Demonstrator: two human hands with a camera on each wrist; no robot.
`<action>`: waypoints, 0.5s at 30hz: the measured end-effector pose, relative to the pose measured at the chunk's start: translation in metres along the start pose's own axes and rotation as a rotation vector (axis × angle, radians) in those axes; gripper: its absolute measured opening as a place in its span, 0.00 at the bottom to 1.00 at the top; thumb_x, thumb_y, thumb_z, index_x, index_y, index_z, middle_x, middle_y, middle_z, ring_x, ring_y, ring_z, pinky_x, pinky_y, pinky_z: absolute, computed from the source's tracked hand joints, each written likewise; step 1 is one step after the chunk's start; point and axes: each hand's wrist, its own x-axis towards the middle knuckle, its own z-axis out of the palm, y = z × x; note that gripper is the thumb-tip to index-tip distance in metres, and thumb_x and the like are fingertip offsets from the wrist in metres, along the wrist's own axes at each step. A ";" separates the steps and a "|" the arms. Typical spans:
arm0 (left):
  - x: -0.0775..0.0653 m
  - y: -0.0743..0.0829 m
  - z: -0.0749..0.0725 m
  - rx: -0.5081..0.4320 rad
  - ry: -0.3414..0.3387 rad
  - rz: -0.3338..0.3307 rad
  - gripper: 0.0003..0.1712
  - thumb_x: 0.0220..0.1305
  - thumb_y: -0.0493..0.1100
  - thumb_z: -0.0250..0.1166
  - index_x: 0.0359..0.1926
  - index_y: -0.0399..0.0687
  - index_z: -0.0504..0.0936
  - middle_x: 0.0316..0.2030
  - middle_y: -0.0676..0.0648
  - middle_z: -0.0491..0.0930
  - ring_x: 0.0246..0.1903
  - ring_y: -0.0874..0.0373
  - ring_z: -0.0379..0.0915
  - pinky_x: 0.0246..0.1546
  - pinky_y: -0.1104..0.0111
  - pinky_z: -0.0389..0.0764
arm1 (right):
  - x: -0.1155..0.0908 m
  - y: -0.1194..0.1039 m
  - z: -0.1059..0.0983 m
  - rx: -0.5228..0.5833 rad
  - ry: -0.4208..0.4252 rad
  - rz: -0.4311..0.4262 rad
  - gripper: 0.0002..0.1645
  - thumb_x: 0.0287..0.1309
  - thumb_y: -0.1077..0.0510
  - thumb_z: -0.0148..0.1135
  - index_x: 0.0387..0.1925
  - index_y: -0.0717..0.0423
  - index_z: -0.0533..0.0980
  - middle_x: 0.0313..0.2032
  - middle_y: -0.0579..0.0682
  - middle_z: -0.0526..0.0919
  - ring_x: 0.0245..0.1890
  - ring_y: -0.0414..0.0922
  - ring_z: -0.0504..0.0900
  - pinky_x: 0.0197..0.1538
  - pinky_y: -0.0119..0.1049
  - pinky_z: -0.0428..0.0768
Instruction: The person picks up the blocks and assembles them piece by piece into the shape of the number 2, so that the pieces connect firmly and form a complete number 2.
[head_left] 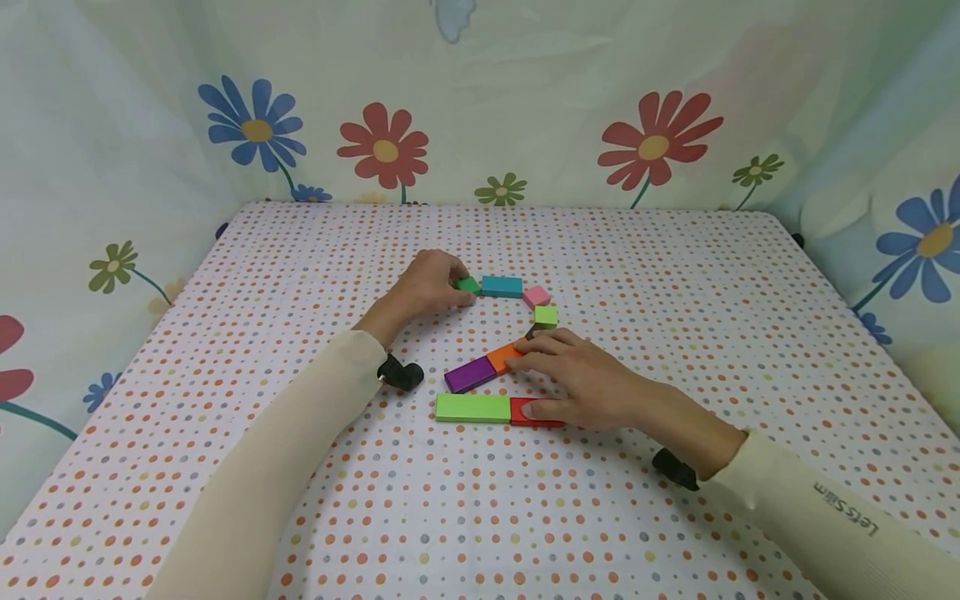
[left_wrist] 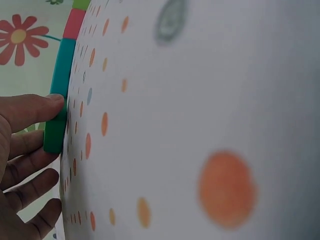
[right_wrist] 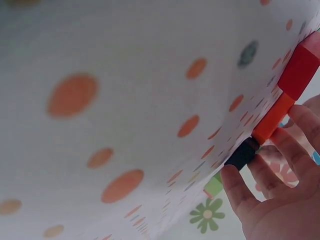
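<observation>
In the head view my left hand [head_left: 431, 282] pinches a green block [head_left: 469, 286] between thumb and fingers, at the left end of a curved row. The left wrist view shows the thumb on that green block [left_wrist: 54, 135], which meets a teal block [left_wrist: 62, 65]. My right hand [head_left: 588, 379] lies over the row's lower right part, fingers loosely bent. Its fingers touch an orange block [head_left: 504, 357] and a black block [right_wrist: 242, 154], mostly covered from above. The right thumb rests over a red block [head_left: 517, 412].
Along the row lie a pink block [head_left: 536, 297], a small lime block [head_left: 546, 316], a purple block [head_left: 470, 375] and a long lime block [head_left: 472, 408]. They lie on a dotted tablecloth [head_left: 420, 517]. A flowered curtain [head_left: 510, 67] hangs behind the table.
</observation>
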 end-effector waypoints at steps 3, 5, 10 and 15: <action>-0.001 0.000 -0.001 0.006 -0.007 -0.013 0.23 0.60 0.47 0.75 0.52 0.39 0.86 0.43 0.46 0.85 0.43 0.55 0.77 0.48 0.64 0.79 | 0.002 0.001 0.001 -0.002 -0.003 0.000 0.35 0.59 0.44 0.72 0.67 0.45 0.76 0.69 0.51 0.71 0.72 0.57 0.61 0.69 0.62 0.66; -0.001 -0.001 -0.001 0.009 -0.017 -0.024 0.23 0.60 0.49 0.75 0.52 0.40 0.86 0.43 0.46 0.84 0.43 0.55 0.76 0.48 0.63 0.78 | 0.003 0.002 0.002 -0.005 -0.008 0.001 0.35 0.60 0.43 0.71 0.67 0.45 0.75 0.69 0.51 0.71 0.72 0.57 0.61 0.69 0.62 0.66; -0.003 -0.001 -0.002 0.029 -0.059 -0.028 0.28 0.62 0.53 0.74 0.57 0.42 0.84 0.47 0.46 0.83 0.47 0.54 0.75 0.52 0.61 0.77 | 0.004 0.001 0.001 -0.014 -0.023 0.000 0.35 0.60 0.42 0.71 0.67 0.45 0.75 0.69 0.50 0.71 0.72 0.56 0.61 0.69 0.61 0.66; -0.007 -0.001 -0.005 0.044 -0.082 -0.045 0.33 0.67 0.56 0.68 0.67 0.43 0.77 0.54 0.44 0.82 0.53 0.52 0.75 0.58 0.58 0.76 | 0.007 -0.001 -0.003 -0.014 -0.023 -0.013 0.34 0.59 0.43 0.72 0.66 0.44 0.76 0.65 0.47 0.74 0.69 0.55 0.64 0.67 0.59 0.68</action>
